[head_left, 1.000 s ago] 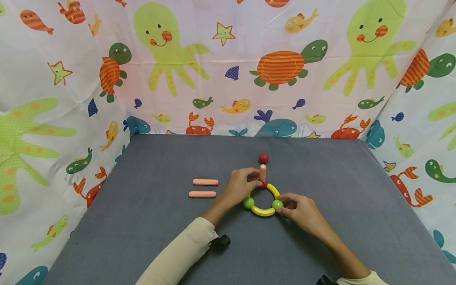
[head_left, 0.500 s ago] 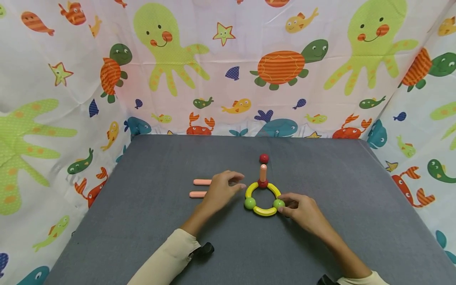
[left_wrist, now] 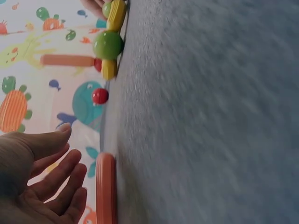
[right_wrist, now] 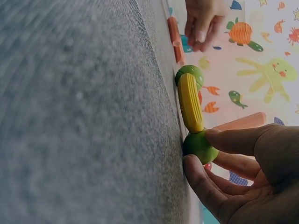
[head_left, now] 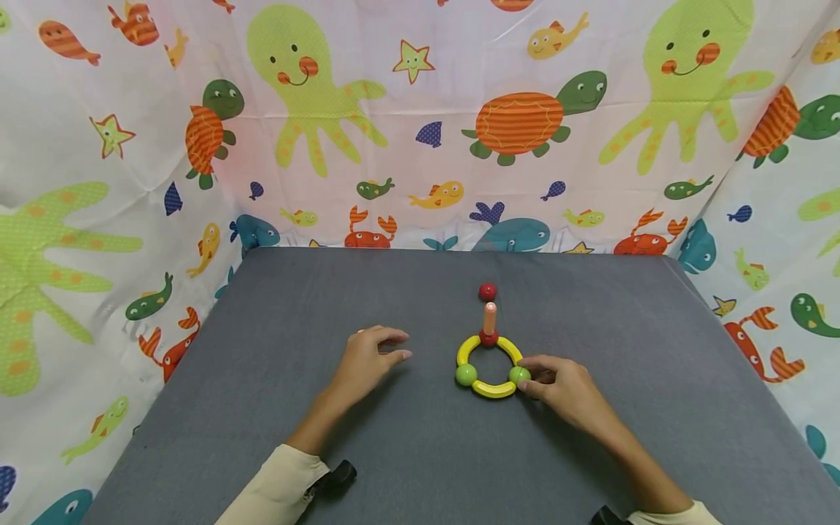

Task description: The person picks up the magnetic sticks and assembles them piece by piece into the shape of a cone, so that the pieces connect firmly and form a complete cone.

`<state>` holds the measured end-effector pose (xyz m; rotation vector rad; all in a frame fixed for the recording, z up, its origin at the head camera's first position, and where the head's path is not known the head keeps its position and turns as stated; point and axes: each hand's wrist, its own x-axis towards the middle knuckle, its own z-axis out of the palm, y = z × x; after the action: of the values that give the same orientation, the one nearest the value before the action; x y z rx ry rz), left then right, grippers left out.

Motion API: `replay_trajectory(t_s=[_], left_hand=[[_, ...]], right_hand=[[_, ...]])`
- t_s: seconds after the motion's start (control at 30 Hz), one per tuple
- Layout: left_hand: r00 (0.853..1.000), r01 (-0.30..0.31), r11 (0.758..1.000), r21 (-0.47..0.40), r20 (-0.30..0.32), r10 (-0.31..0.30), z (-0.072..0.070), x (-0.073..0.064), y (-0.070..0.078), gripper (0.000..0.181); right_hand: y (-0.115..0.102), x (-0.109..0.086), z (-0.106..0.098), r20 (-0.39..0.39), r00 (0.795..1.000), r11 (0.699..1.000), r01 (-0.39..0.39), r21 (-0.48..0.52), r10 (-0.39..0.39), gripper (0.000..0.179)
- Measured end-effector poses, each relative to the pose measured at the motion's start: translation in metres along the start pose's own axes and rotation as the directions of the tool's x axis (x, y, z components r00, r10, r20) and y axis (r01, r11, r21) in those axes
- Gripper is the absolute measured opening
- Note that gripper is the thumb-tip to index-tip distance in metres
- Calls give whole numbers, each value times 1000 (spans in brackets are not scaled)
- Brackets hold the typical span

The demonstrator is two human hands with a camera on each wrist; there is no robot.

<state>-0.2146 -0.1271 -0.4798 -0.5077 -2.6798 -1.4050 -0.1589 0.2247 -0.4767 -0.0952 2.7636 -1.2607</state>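
A ring of curved yellow pieces [head_left: 495,390] joined by green balls and a red ball lies on the grey table. A salmon-coloured rod [head_left: 490,318] stands upright on the ring's red ball [head_left: 488,338]. My right hand [head_left: 569,390] pinches the ring's right green ball [right_wrist: 201,147] between thumb and finger. Well to the left, my left hand [head_left: 367,361] hovers with loosely bent fingers and holds nothing. It covers most of the loose salmon rods in the head view; one rod [left_wrist: 106,189] shows beside it in the left wrist view.
A loose red ball [head_left: 488,292] sits on the table behind the upright rod. The grey cloth-covered table [head_left: 426,452] is backed and flanked by a curtain [head_left: 433,95] printed with sea animals.
My left hand has let go near the upright rod and moved left to above the loose rods. The rod stays standing on the red ball. My right hand keeps its hold on the green ball.
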Motion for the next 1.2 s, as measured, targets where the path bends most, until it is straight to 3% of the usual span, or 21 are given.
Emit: replay_trajectory(t_s=[0.13, 0.27, 0.5, 0.83, 1.03, 1.2], left_hand=[[1000, 20, 998, -65, 22, -18, -9, -7, -6, 36], [999, 15, 998, -63, 50, -11, -16, -11, -12, 35], [995, 85, 996, 40, 43, -86, -24, -16, -17, 32], [988, 134, 977, 167, 49, -144, -29, -17, -23, 32], [990, 125, 976, 176, 40, -134, -29, -17, -23, 32], [997, 77, 985, 153, -1, -78, -28, -17, -21, 35]], right_hand=[[1, -1, -2, 2, 1000, 1000, -7, 3, 7, 32], [2, -1, -4, 10, 1000, 1000, -16, 6, 16, 32], [4, -2, -5, 24, 1000, 1000, -21, 9, 20, 32], [6, -6, -9, 15, 999, 999, -35, 8, 35, 34], [3, -8, -8, 20, 999, 999, -41, 3, 41, 34], [1, -7, -6, 23, 999, 1000, -28, -13, 28, 34]])
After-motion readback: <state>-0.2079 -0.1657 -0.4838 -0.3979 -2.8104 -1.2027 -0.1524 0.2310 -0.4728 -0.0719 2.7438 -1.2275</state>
